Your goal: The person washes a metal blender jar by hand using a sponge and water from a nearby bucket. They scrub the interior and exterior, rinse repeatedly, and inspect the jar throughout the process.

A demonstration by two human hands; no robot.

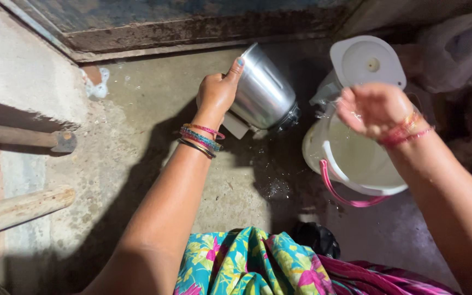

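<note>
My left hand (218,92) grips a shiny steel mixer jar (261,90), tilted with its black base pointing down to the right, above a wet concrete floor. My right hand (374,107) hovers wet and cupped, fingers apart, over a white bucket (338,159) with a pink handle that holds cloudy water. It holds nothing. Coloured bangles ring both wrists.
A white plastic jug with a lid (366,62) stands behind the bucket. Two wooden poles (20,208) jut in from the left over a raised concrete ledge. A weathered door frame (192,33) runs along the back. A black object (316,238) lies by my floral skirt.
</note>
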